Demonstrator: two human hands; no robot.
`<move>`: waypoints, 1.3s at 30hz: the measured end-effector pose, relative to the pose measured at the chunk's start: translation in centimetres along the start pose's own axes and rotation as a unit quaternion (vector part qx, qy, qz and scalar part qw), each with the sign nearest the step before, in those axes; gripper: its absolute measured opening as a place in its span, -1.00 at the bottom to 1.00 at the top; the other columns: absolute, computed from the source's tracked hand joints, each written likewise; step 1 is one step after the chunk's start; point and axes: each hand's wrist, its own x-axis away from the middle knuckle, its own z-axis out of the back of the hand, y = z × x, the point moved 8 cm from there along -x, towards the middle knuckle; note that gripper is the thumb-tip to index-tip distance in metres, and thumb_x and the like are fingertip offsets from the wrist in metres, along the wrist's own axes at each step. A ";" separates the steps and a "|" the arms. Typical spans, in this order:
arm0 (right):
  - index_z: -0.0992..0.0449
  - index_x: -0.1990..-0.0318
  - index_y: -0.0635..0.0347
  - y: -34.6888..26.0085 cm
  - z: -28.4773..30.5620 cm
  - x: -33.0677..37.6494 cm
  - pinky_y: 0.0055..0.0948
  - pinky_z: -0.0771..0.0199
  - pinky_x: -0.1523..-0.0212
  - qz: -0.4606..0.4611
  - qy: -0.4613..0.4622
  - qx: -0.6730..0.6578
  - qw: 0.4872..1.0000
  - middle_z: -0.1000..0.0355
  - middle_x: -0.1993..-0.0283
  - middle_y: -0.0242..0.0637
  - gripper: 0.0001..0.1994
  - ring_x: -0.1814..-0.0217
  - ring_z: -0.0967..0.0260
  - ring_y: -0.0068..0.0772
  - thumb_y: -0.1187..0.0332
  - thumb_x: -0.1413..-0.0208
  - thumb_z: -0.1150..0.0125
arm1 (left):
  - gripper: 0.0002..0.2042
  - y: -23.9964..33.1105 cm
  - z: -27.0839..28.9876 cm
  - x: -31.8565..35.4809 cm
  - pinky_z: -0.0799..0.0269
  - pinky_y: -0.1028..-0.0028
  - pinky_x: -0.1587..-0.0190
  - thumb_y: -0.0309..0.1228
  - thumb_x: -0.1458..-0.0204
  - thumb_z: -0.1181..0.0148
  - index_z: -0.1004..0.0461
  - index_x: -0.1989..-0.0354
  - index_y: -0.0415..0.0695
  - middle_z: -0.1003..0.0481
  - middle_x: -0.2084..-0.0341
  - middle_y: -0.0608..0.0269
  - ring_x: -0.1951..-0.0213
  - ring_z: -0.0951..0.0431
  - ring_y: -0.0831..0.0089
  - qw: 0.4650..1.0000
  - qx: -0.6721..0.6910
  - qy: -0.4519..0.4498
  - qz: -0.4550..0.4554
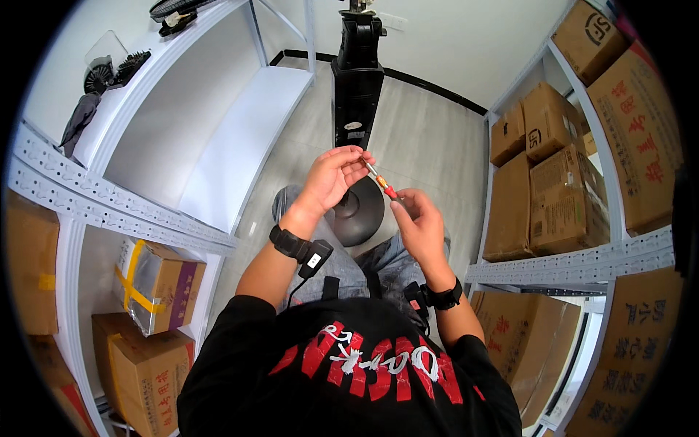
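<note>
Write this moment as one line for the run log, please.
left hand: holds upper end of small screwdriver | right hand: holds its red handle end | below: black fan base

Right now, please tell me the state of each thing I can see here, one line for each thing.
Left hand: raised, fingers pinching the pale end of the screwdriver.
Right hand: raised, fingertips on the red end of the screwdriver.
Small screwdriver: held in the air between both hands, tilted.
Black stand: upright on the floor, on its round base.
Cardboard boxes: closed, stacked on the right shelves.
White shelf board: bare.
</note>
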 end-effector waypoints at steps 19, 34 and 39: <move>-0.51 0.14 0.28 2.1 -2.0 -0.1 -0.41 -0.40 0.36 0.008 -0.028 0.018 0.999 -0.50 0.40 -0.21 -0.81 0.42 -0.43 -0.39 0.38 -0.16 -0.24 | -0.83 -2.0 3.0 -0.3 -0.54 0.40 -0.06 -0.47 -0.18 -0.16 -0.49 0.14 -0.29 -0.57 0.18 0.03 0.07 -0.60 0.31 0.998 0.018 0.006 0.055; -0.49 0.16 0.29 6.0 -4.8 -0.8 -0.49 -0.39 0.34 -0.048 -0.051 -0.020 0.997 -0.47 0.41 -0.35 -0.80 0.40 -0.37 -0.57 0.41 -0.10 -0.29 | -0.68 -2.0 7.4 -0.2 -0.57 0.30 -0.04 -0.34 -0.24 -0.09 -0.42 0.01 -0.37 -0.54 0.10 -0.09 0.04 -0.60 0.19 0.984 -0.085 0.043 0.149; -0.48 0.15 0.31 7.9 -7.3 -2.3 -0.49 -0.40 0.31 -0.057 -0.051 -0.063 0.995 -0.47 0.40 -0.36 -0.81 0.38 -0.37 -0.57 0.40 -0.14 -0.25 | -0.70 0.3 12.9 -2.9 -0.57 0.37 0.01 -0.39 -0.22 -0.08 -0.41 -0.02 -0.37 -0.54 0.10 -0.08 0.09 -0.61 0.24 0.967 -0.215 0.132 0.024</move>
